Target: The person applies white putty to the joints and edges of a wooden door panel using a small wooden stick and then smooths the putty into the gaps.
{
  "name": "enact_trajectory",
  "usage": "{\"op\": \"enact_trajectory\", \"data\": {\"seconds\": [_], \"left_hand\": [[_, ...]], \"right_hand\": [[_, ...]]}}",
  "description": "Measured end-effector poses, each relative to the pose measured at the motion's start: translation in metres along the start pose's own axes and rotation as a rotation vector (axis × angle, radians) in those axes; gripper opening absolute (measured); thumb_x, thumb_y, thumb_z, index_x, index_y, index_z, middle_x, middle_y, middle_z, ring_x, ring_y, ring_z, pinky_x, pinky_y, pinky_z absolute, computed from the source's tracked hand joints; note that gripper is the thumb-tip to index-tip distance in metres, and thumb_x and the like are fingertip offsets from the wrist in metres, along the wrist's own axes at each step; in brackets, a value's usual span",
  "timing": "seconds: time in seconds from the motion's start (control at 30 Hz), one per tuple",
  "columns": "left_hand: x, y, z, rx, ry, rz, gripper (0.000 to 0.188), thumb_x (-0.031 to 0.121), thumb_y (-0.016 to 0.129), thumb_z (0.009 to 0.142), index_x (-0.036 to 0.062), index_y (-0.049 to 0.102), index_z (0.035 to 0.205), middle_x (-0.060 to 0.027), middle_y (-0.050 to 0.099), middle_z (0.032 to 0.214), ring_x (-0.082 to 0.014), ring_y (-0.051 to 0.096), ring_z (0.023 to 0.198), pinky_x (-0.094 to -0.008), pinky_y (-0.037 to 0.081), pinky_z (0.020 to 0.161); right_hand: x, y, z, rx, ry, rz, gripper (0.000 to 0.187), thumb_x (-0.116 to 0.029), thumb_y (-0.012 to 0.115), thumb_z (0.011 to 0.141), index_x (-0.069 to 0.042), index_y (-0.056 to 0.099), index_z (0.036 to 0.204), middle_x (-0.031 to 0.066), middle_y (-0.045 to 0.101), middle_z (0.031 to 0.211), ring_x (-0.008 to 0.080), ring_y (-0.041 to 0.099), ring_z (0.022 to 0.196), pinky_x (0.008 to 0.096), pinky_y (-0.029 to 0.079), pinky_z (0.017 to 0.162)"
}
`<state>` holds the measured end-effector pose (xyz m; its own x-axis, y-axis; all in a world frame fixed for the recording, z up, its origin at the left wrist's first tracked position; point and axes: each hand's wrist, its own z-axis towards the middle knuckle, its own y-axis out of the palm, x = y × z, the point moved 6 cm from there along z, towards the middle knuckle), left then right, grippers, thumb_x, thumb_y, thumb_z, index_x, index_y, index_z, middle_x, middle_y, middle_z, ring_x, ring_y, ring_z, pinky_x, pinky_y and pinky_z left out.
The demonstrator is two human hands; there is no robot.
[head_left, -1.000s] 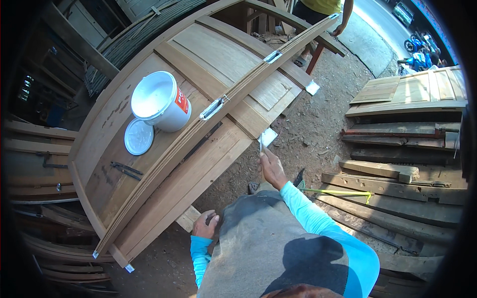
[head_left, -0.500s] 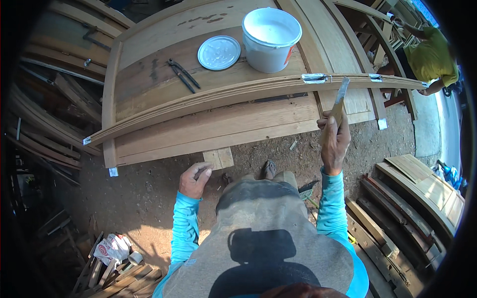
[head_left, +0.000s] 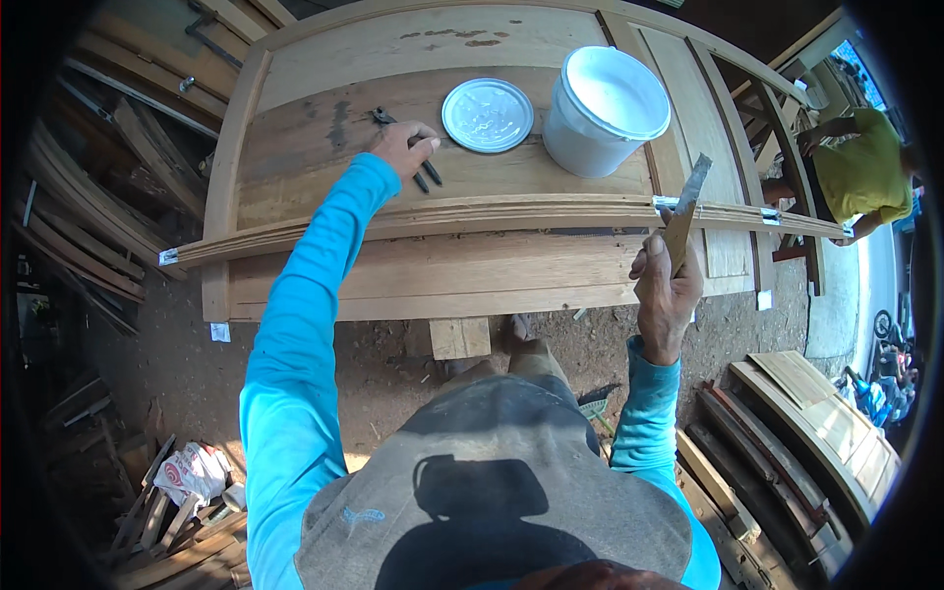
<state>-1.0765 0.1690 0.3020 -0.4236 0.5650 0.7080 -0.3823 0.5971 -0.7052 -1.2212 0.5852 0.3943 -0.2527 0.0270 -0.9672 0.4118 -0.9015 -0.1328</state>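
Note:
My left hand point(head_left: 401, 149) reaches across the long strips onto the panel, its fingers curled round the middle of black pincers point(head_left: 421, 181). The pincers' ends show on both sides of the hand. Upright in my right hand point(head_left: 669, 295) is a flat yellowish-brown strip point(head_left: 680, 231) with a whitish, smeared-looking end, pinched between thumb and fingers. Below that end run thin wooden strips point(head_left: 531, 209), stacked lengthwise across the panel, with whitish wrapping at their ends. Beyond them stand a white bucket point(head_left: 595, 143) with white contents and its round lid point(head_left: 487, 115), which has white smears.
The large wooden panel point(head_left: 433, 270) rests at working height on supports, including a wood block point(head_left: 459, 338). Curved timbers point(head_left: 84, 187) lean at left. Boards point(head_left: 816, 413) are stacked at right. Another person in a yellow-green shirt point(head_left: 860, 167) is at the far right.
My left hand has moved from beside my body, up and over the strips to the pincers. My right hand still holds the flat strip. The view has shifted slightly.

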Motion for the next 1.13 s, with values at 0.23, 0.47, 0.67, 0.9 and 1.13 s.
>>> {"op": "enact_trajectory", "data": {"seconds": [0.23, 0.47, 0.67, 0.9, 1.13], "left_hand": [[-0.115, 0.035, 0.144, 0.076, -0.447, 0.437, 0.041, 0.037, 0.065, 0.097, 0.0061, 0.079, 0.120, -0.0233, 0.076, 0.122, -0.0444, 0.069, 0.119, -0.0478, 0.052, 0.111], [-0.105, 0.048, 0.153, 0.018, -0.640, 0.033, 0.021, 0.020, 0.075, 0.096, 0.0019, 0.078, 0.105, -0.0091, 0.076, 0.090, -0.0159, 0.073, 0.076, -0.0321, 0.064, 0.065], [-0.091, 0.042, 0.153, -0.009, -0.687, 0.065, 0.022, 0.018, 0.073, 0.096, -0.0007, 0.075, 0.108, -0.0112, 0.075, 0.093, -0.0192, 0.074, 0.079, -0.0318, 0.065, 0.066], [-0.038, -0.004, 0.155, 0.096, -0.490, -0.289, 0.026, 0.017, 0.077, 0.095, -0.0025, 0.075, 0.112, -0.0107, 0.077, 0.101, -0.0203, 0.077, 0.089, -0.0361, 0.067, 0.080], [0.109, -0.046, 0.155, 0.256, -0.030, -0.236, 0.034, 0.021, 0.079, 0.096, -0.0010, 0.074, 0.121, -0.0090, 0.077, 0.104, -0.0181, 0.075, 0.093, -0.0341, 0.063, 0.084]], "right_hand": [[0.036, -0.070, 0.036, 0.093, 0.078, -0.063, 0.057, -0.035, 0.066, 0.109, 0.009, 0.058, 0.145, -0.0013, 0.060, 0.076, 0.0033, 0.052, 0.063, 0.0214, 0.035, 0.054], [0.079, -0.135, 0.056, 0.139, 0.263, -0.093, 0.059, -0.038, 0.066, 0.108, 0.008, 0.059, 0.144, -0.0016, 0.060, 0.078, 0.0031, 0.052, 0.064, 0.0206, 0.034, 0.053], [0.086, -0.134, 0.075, 0.122, 0.249, -0.026, 0.058, -0.035, 0.067, 0.108, 0.009, 0.058, 0.144, -0.0004, 0.062, 0.082, 0.0049, 0.056, 0.068, 0.0219, 0.040, 0.056], [0.089, -0.138, 0.090, 0.062, 0.253, -0.063, 0.058, -0.036, 0.067, 0.108, 0.010, 0.059, 0.143, 0.0001, 0.062, 0.088, 0.0064, 0.057, 0.071, 0.0228, 0.044, 0.061], [0.083, -0.108, 0.105, -0.048, 0.257, 0.076, 0.054, -0.030, 0.065, 0.110, 0.008, 0.058, 0.147, -0.0001, 0.063, 0.091, 0.0069, 0.057, 0.077, 0.0243, 0.047, 0.067]]}}
